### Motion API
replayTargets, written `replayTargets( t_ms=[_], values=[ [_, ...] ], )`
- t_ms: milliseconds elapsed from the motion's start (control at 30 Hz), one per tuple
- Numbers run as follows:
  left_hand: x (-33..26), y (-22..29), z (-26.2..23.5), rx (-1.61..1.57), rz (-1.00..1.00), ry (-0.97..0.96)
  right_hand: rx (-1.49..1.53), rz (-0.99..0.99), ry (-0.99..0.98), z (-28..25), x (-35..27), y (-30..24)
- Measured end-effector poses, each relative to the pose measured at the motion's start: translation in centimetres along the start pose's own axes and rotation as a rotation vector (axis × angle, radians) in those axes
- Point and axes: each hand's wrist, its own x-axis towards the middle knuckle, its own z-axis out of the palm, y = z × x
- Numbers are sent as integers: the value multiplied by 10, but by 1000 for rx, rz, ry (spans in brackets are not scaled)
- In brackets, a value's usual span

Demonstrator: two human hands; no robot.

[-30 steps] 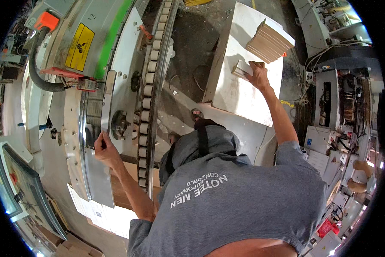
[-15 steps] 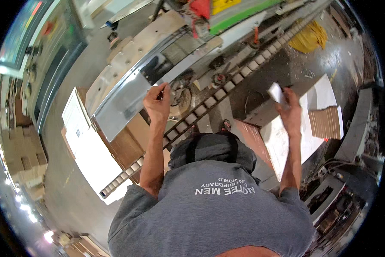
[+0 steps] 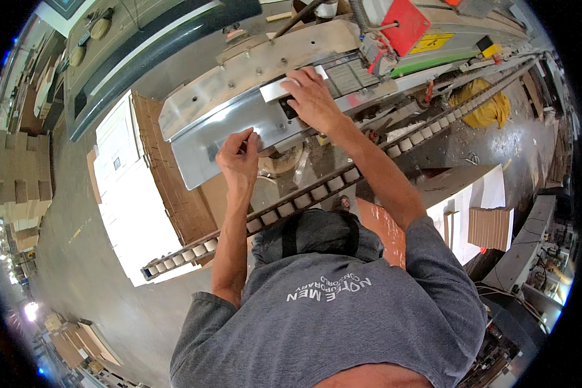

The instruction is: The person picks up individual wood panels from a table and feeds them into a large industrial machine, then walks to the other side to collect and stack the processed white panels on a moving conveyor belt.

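My right hand (image 3: 313, 102) reaches across to the machine and grips a narrow white board strip (image 3: 276, 91). The strip lies over the black section of the machine bed, along the long guide fence (image 3: 239, 71). Close to the near edge of the shiny metal plate (image 3: 197, 155) is my left hand (image 3: 237, 163). Its fingers are pinched together, and whatever they may hold is too small to name.
A roller rail (image 3: 285, 209) runs diagonally between me and the machine. White panels (image 3: 122, 213) are stacked at left. At right, a stack of brown-edged strips (image 3: 489, 227) rests on a white board (image 3: 488, 191). A yellow cloth (image 3: 491, 110) lies beyond.
My right hand has swung left from above the boards at right to the machine bed with the white strip. My left hand remains pinched near the metal plate. The whole view has turned.
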Motion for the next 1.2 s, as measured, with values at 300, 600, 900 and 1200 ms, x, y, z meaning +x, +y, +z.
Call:
replayTargets(
  t_ms=[300,600,900,1200],
  values=[
    [61,-15,19,217,248,-41,456,729,175,9,-30,-43],
    [83,-14,54,261,248,-111,281,589,228,19,-21,-38],
    [91,7,112,329,372,-133,152,497,344,8,-33,16],
    [106,35,194,326,527,-248,12,545,320,-27,-43,68]
  ],
)
